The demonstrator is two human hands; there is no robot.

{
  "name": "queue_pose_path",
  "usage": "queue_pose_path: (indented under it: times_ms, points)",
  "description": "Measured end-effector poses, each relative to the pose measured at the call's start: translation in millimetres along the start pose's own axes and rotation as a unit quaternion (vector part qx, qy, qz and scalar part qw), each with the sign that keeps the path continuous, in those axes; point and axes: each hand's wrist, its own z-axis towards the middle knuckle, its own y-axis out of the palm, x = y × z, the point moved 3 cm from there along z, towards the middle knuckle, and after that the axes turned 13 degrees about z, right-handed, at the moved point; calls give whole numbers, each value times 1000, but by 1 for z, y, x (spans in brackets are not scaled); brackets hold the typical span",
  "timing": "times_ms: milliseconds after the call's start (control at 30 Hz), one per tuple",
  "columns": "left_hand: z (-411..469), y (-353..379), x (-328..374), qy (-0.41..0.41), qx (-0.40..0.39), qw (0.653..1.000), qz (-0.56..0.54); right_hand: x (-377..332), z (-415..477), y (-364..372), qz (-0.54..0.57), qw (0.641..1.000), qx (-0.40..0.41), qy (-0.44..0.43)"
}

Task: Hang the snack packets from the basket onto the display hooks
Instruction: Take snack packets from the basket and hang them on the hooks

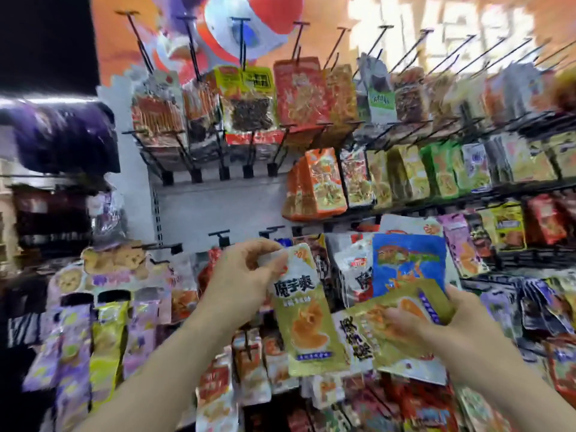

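The display rack (193, 210) fills the view. Rows of black hooks carry hung packets (314, 182), crowded along its right side and lower edge, and a bare grey patch of back panel sits at its left middle. At the lower edge of that patch two empty hooks (219, 236) stick out, just above the left hand (246, 275). The basket is not in view.

The right hand (436, 325) grips a bundle of packets (402, 313) low at the rack's right-centre, fingers curled round it, the top gold one lying sideways. Whether the blue packet (408, 260) just above belongs to the bundle or hangs on the rack, I cannot tell.

The left hand pinches the gold-green packet (307, 325) by its white top strip, thumb and fingertips clamped on it. The body of the packet dangles upright in front of the hung stock, its lower right edge against the bundle.

The packet looks light and limp, and its glossy film is likely slippery. The sealed top strip is probably the stiffest part and should bear the hang hole, so the best hold is beside the hole, leaving it uncovered.

Open room lies only before the bare patch. The hook tips point out toward the person and the neighbouring packets press close on the right, so a straight push along an empty hook seems safest.
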Motion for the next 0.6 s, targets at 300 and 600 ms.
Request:
queue_pose_path:
  times_ms: [300, 600]
  points:
    - [154, -41, 22, 95, 77, 988, 97, -39, 133, 38, -6, 990, -67, -121]
    - [233, -30, 25, 89, 162, 972, 144, -26, 223, 38, 62, 981, -114, -143]
